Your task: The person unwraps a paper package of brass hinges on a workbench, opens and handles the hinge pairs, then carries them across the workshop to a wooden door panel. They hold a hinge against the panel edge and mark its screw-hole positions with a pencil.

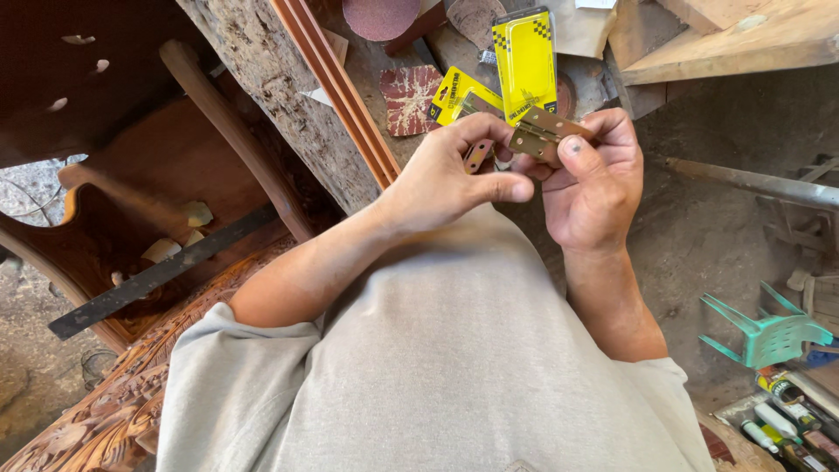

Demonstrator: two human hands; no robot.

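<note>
The right hand (587,179) grips a brass hinge (544,133) between thumb and fingers, held up in front of the chest, and the left hand (450,175) pinches a second, smaller hinge piece (476,156) just beside it, the two hands touching. Behind the hands, yellow packets (523,61) lie on the floor among sanding discs (409,96), beside a rough plank (280,96). A dark carved chair (131,201) stands to the left, and a green plastic stool (769,332) lies to the right, near some tubes (786,419).
</note>
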